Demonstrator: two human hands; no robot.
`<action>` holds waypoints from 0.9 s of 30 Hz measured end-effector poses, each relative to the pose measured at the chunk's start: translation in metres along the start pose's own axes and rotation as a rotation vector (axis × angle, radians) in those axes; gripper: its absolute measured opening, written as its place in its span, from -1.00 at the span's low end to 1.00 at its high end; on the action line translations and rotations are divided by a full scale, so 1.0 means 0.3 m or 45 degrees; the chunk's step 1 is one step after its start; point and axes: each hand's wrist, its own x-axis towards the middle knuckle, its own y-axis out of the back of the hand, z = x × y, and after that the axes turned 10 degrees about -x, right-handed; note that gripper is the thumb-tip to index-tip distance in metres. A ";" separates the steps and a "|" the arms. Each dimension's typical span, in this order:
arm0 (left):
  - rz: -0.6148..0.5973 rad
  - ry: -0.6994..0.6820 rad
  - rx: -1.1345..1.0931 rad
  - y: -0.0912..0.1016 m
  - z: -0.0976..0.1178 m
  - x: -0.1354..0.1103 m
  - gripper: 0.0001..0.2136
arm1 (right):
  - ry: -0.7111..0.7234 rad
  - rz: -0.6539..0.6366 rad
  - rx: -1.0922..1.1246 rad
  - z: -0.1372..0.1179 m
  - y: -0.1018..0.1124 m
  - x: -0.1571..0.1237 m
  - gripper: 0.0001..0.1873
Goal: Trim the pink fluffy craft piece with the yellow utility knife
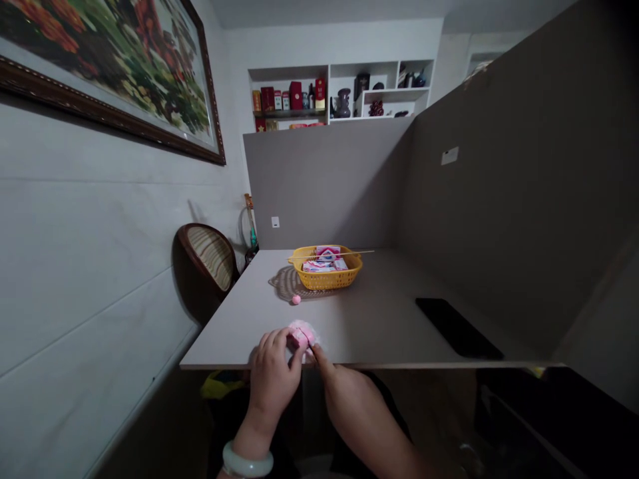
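Observation:
At the table's front edge, my left hand (pixel 275 362) holds a pink block (pixel 298 336), fingers on its left side and thumb at its near side. My right hand (pixel 333 374) is closed around a thin tool that looks like a small knife (pixel 311 345). Its narrow dark blade lies against the top of the block. Most of the handle is hidden in my fist. Pale pink crumbs (pixel 316 334) lie around and under the block. A small pink ball (pixel 296 300) sits farther back on the table, apart from both hands.
Behind the ball stands a yellow plastic basket (pixel 325 283) with several pink-and-white packets (pixel 319 265) inside. A thin stick (pixel 367 252) rests across its rim. On the right lies a flat black object (pixel 456 327). Grey panels (pixel 329 186) enclose the table's back and right sides.

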 end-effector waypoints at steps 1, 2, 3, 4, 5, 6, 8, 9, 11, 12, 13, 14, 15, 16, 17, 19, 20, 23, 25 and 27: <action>0.004 -0.002 0.002 0.000 -0.002 -0.001 -0.78 | 0.011 -0.013 0.012 -0.002 -0.005 0.011 -0.26; 0.006 -0.005 0.003 -0.001 -0.003 -0.001 -0.78 | 0.028 -0.049 0.017 0.000 -0.010 0.012 -0.26; 0.004 -0.009 0.001 -0.001 -0.005 -0.003 -0.78 | 0.043 -0.090 0.013 0.006 -0.015 0.004 -0.25; -0.003 -0.013 -0.001 -0.001 -0.005 -0.004 -0.78 | 0.041 -0.105 0.000 0.014 -0.020 -0.011 -0.25; -0.011 -0.017 -0.004 -0.001 -0.006 -0.005 -0.78 | 0.037 -0.114 -0.017 0.023 -0.023 -0.031 -0.25; -0.019 -0.021 -0.007 -0.001 -0.005 -0.006 -0.78 | 0.032 -0.123 -0.033 0.032 -0.024 -0.051 -0.25; -0.022 -0.022 -0.010 -0.001 -0.003 -0.006 -0.78 | 0.014 -0.153 -0.049 0.042 -0.019 -0.076 -0.26; -0.019 -0.020 -0.010 -0.002 -0.003 -0.006 -0.78 | 0.005 -0.167 -0.042 0.041 -0.014 -0.076 -0.27; -0.011 -0.013 -0.007 -0.003 -0.002 -0.006 -0.77 | -0.004 -0.149 0.006 0.030 -0.004 -0.054 -0.27; -0.009 -0.010 -0.002 -0.004 -0.003 -0.006 -0.77 | -0.001 -0.119 0.047 0.022 0.000 -0.036 -0.27; -0.007 -0.008 0.003 -0.004 -0.004 -0.006 -0.77 | 0.006 -0.081 0.092 0.015 0.003 -0.019 -0.27; -0.009 -0.009 0.005 -0.004 -0.005 -0.007 -0.77 | 0.014 -0.050 0.127 0.011 0.004 -0.007 -0.26; -0.012 -0.011 0.003 -0.003 -0.006 -0.008 -0.77 | 0.017 -0.042 0.146 0.009 0.006 -0.002 -0.25; -0.013 -0.012 -0.001 -0.002 -0.007 -0.010 -0.77 | 0.017 -0.065 0.146 0.011 0.007 -0.006 -0.24; -0.015 -0.015 -0.009 0.000 -0.007 -0.011 -0.78 | 0.013 -0.116 0.127 0.016 0.009 -0.018 -0.24; -0.020 -0.021 -0.024 0.004 -0.003 -0.011 -0.78 | -0.001 -0.241 0.047 0.029 0.016 -0.052 -0.23; -0.023 -0.020 -0.030 0.007 -0.001 -0.011 -0.78 | -0.003 -0.295 0.007 0.035 0.020 -0.067 -0.22; -0.049 0.000 -0.050 0.012 0.008 -0.005 -0.79 | 0.005 -0.308 -0.058 0.034 0.030 -0.070 -0.21; -0.061 0.012 -0.062 0.015 0.011 -0.001 -0.80 | 0.021 -0.213 -0.044 0.020 0.027 -0.043 -0.23; -0.059 0.020 -0.067 0.016 0.011 0.000 -0.79 | 0.041 -0.122 -0.026 0.009 0.015 -0.018 -0.26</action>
